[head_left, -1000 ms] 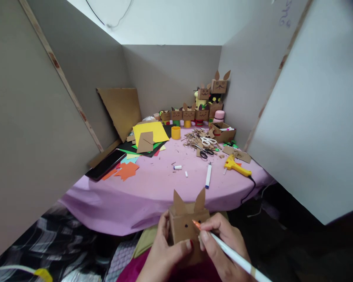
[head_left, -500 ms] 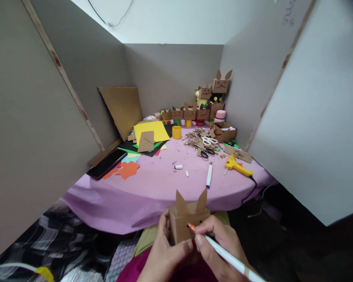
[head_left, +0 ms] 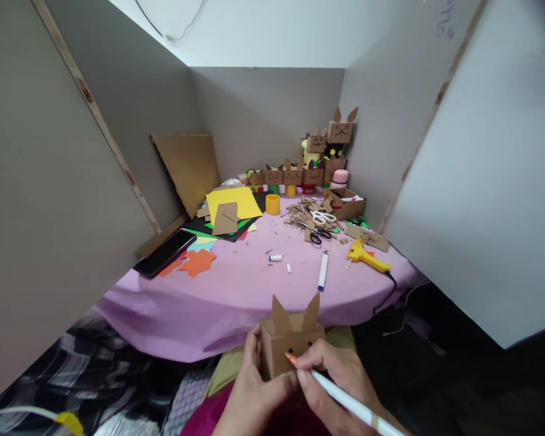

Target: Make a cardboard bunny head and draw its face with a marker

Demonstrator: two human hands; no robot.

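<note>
A small cardboard box (head_left: 272,351) with two pointed cardboard ears rests over my lap, in front of the table edge. Two dark dots show on its front face, one partly beside my fingers. My left hand (head_left: 258,381) is wrapped round the box's left side, thumb along its lower front. Between the thumb and fingers of my right hand (head_left: 331,375) is a white marker (head_left: 345,396) with an orange tip end. That tip is at the front face, just below the left dot; whether it touches is hard to tell.
On the pink cloth (head_left: 236,284) lie an uncapped white marker (head_left: 323,270), a yellow glue gun (head_left: 367,257), scissors (head_left: 320,233), cardboard scraps, coloured paper (head_left: 243,203) and a phone (head_left: 166,253). Several box-headed figures (head_left: 293,175) stand at the back. Grey panels enclose the sides.
The marker tip has shifted slightly down and left, from the left dot to just beneath it, uncovering the dot. My left hand and the box have barely moved.
</note>
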